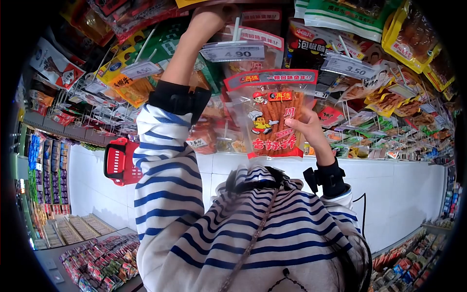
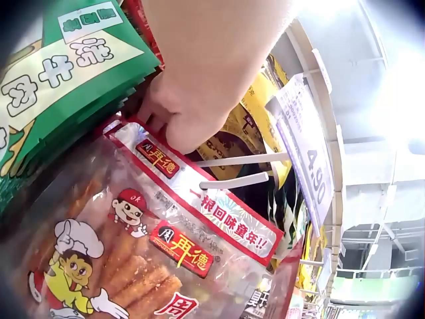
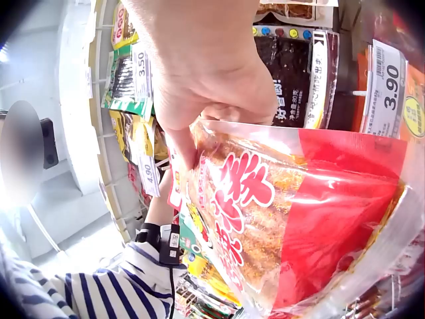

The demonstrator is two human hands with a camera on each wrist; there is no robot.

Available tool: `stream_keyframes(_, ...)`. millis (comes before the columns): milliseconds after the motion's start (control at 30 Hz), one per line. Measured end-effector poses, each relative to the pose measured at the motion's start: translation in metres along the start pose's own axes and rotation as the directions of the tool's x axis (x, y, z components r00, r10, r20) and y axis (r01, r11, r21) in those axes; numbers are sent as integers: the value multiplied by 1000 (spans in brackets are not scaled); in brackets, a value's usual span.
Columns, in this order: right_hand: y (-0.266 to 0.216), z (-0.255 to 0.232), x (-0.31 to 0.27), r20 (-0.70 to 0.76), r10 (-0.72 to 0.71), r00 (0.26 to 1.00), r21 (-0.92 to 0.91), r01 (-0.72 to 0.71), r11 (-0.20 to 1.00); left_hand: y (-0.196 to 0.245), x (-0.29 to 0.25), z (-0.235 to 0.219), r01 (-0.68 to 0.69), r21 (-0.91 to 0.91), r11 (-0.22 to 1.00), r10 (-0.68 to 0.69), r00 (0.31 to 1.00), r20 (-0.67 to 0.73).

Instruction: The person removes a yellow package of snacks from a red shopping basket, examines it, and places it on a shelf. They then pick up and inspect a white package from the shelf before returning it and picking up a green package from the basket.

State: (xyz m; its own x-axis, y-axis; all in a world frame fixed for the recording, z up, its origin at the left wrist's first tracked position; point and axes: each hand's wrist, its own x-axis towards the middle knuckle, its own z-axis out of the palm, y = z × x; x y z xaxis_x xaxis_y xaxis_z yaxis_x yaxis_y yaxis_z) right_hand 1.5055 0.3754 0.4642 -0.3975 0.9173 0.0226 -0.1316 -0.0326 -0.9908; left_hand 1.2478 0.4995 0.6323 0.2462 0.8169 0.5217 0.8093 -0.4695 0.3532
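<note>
My right hand [image 1: 307, 127] pinches the side of a clear snack bag [image 1: 272, 117] with a red-and-white header and brown sticks inside, held upright before the shelf. In the right wrist view, the thumb of that hand [image 3: 212, 80] lies over the front of the bag [image 3: 265, 219]. My left hand [image 1: 212, 20] reaches up among the hanging bags. Seen from the left wrist, its curled fingers [image 2: 163, 109] grip the top edge of a matching bag [image 2: 133, 246] beside a white hook [image 2: 236, 181]; some fingertips are hidden behind the header.
Price tags [image 1: 233, 52] hang on hook ends across the rack. Green beef snack bags [image 2: 66, 73] crowd the left hand's side. Dark packets [image 3: 292, 80] hang behind the right hand. A red shopping basket [image 1: 121, 160] stands on the white floor [image 1: 389, 194]. More shelves lie behind the person.
</note>
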Motion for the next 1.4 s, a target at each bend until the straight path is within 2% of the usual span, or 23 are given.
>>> stream_keyframes(133, -2, 0, -1, -8, 3, 1000, -7, -3, 1000, -1, -1, 2, -51, -3, 999, 51, 997, -55)
stream_keyframes(267, -2, 1, -3, -20, 23, 1000, -22, -24, 999, -1, -14, -1, -197, 26, 980, 199, 976, -87)
stream_keyframes(367, 7, 0, -1, -18, -2, 1000, -7, 2, 1000, -11, -27, 0, -292, 216, 932, 301, 954, -9)
stream_keyframes(400, 10, 0, 0, -20, -6, 1000, -9, 5, 1000, -12, -33, -2, -283, 171, 944, 292, 956, -32)
stream_keyframes(500, 15, 1, 1, -16, -10, 1000, -8, 10, 1000, -21, -40, -7, -293, 189, 937, 299, 954, -1)
stream_keyframes(600, 16, 3, 1, -14, -4, 1000, 2, 4, 1000, -6, -43, -14, -229, 110, 967, 225, 973, 46)
stream_keyframes(700, 17, 6, 0, -26, 13, 1000, -8, -13, 1000, 5, -44, -13, -236, 205, 950, 236, 971, 21)
stream_keyframes(800, 16, 8, -2, -39, 32, 999, -27, -33, 999, 12, -41, -11, -28, 236, 971, 18, 999, 45)
stream_keyframes(900, 15, 9, -3, -44, 32, 998, -27, -33, 999, 10, -32, -8, -39, 380, 924, 17, 998, 61)
stream_keyframes(1000, 8, 12, -3, -48, 22, 999, -33, -23, 999, -1, -22, 0, -113, 230, 967, 115, 993, 6)
stream_keyframes(1067, 7, 13, 0, -55, -7, 998, -43, 5, 999, -29, -16, 12, -220, -66, 973, 217, 975, -49)
stream_keyframes(1133, 9, 12, 3, -54, -10, 998, -39, 7, 999, -57, -13, 23, -308, -318, 897, 296, 951, -87)
stream_keyframes(1200, 8, 14, 6, -59, -9, 998, -46, 6, 999, -16, -20, 6, -142, 28, 989, 143, 989, -48)
stream_keyframes(1233, 5, 15, 8, -63, -5, 998, -54, 2, 999, 0, -25, -1, -49, 205, 978, 60, 997, -49)
stream_keyframes(1333, 5, 16, 16, -40, -26, 999, -74, 23, 997, -4, -39, -6, -267, 403, 875, 283, 959, 20)
stream_keyframes(1400, 7, 16, 23, -20, -7, 1000, -61, 6, 998, 4, -52, -12, -357, 502, 788, 450, 890, -72)
